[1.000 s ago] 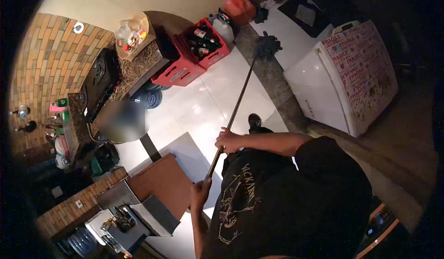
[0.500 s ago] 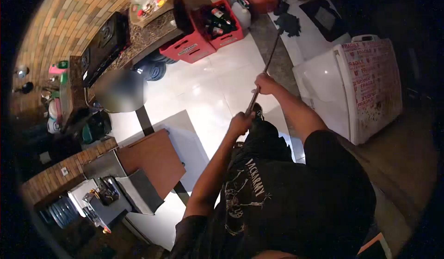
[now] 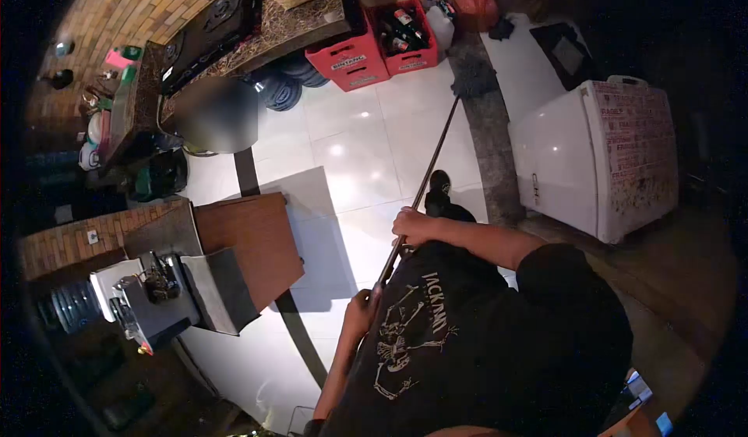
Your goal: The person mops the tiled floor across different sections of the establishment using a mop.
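Both hands hold a long thin pole (image 3: 438, 152) that slants up across the bright floor. At its far end a dark mop head (image 3: 474, 81) lies on the grey floor strip. My right hand (image 3: 413, 226) is wrapped round the middle part of the pole, in front of my dark shirt. Lower down, near the shirt's left side, my left hand (image 3: 360, 312) grips the pole close to its near end. A dark shoe (image 3: 440, 180) shows beside the pole.
Red crates (image 3: 351, 63), one with bottles (image 3: 403, 28), stand beyond the floor. To the right is a white appliance (image 3: 557, 164). A brown-topped table (image 3: 249, 234) stands at left, below a stove (image 3: 214, 28) on a counter. A blurred round patch (image 3: 218, 116) hides part of that counter's edge.
Both hands first moved forward with the pole, then came back towards my body. The mop head went outward onto the pale surface's edge and has returned to the grey strip. The view has shifted.
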A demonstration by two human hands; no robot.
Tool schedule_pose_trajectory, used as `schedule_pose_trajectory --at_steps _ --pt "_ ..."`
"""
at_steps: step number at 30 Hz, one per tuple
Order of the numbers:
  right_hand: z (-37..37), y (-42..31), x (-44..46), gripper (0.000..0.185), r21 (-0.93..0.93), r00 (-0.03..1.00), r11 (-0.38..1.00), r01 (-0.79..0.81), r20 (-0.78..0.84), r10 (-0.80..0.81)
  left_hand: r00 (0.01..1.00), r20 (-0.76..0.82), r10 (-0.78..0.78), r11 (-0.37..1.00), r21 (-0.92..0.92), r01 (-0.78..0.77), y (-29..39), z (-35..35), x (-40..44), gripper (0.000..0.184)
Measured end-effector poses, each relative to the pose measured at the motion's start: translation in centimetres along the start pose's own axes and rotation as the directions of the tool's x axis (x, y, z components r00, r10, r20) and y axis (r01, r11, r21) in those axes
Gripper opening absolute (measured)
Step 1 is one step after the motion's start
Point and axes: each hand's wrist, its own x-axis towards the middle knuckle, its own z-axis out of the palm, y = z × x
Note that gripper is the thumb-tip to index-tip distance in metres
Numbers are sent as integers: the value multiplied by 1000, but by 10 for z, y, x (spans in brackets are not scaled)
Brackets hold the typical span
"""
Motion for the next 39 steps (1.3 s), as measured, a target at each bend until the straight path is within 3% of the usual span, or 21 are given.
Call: schedule_pose_trajectory --at_steps 2,3,5,6,10,14,15,16,17,18,20,22,23,24,26,32,34,35,37,38,39 --pt "9 12 -9 24 -24 995 997 -71 -76 69 994 -36 105 994 1 -105 -27 22 25 66" --pt "16 20 -5 20 -71 981 979 -190 -53 186 1000 17 14 1000 17 -14 -14 22 35 68" --pt "13 35 -10 22 -61 919 946 -318 -263 293 998 23 53 998 -23 -53 -33 48 89 71" --pt "37 63 -8 24 -147 849 932 -332 -476 228 996 12 90 996 -1 -90 -16 51 103 72" --pt "25 83 -18 30 -207 823 870 -447 -477 309 960 -128 250 968 46 -246 19 69 108 64" --pt "27 36 -5 44 -211 930 921 -328 -243 276 943 -209 259 966 52 -254 -21 55 53 57" --pt "42 20 6 48 -166 950 944 -285 -181 254 963 -190 191 977 -61 -206 -41 45 32 58" --pt "63 3 20 48 -126 963 963 -238 -161 217 972 -197 126 986 -84 -145 -69 38 15 59" --pt "96 -23 26 47 -143 931 967 -212 -329 156 980 -194 54 997 -45 -64 -87 25 -13 60" --pt "105 -49 41 47 -51 981 982 -180 -88 175 981 -192 0 996 -85 -17 -122 27 -30 60" --pt "154 -94 48 46 -17 962 999 -49 -270 43 965 -260 -47 993 -116 18 -143 25 -91 60" --pt "170 -143 55 45 20 992 1000 13 -126 -10 958 -243 -151 973 -207 100 -197 48 -129 56" --pt "176 -165 55 45 53 990 996 77 -120 -70 944 -241 -227 965 -183 186 -172 35 -165 55" --pt "180 -181 54 44 90 985 986 139 -115 -128 919 -332 -215 951 -285 119 -194 56 -182 52" --pt "177 -206 54 44 117 980 974 196 -61 -190 891 -341 -298 929 -317 190 -154 48 -219 49" --pt "181 -174 87 53 22 949 950 310 46 -311 834 -440 -332 917 -357 176 -182 89 -176 47" --pt "175 -136 101 51 -112 952 960 255 201 -230 859 -441 -259 930 -355 97 -173 102 -137 49" --pt "163 -121 95 49 -167 966 952 257 72 -248 865 -467 -183 945 -326 23 -178 119 -108 50" --pt "146 -93 96 47 -176 967 984 31 253 14 885 -454 -106 944 -325 -53 -171 136 -67 51" --pt "133 -90 84 45 -295 997 953 69 60 -54 904 -414 -106 932 -358 -54 -160 138 -54 51" --pt "121 -87 78 46 -313 995 946 87 73 -68 917 -376 -135 909 -414 -36 -154 143 -44 51"
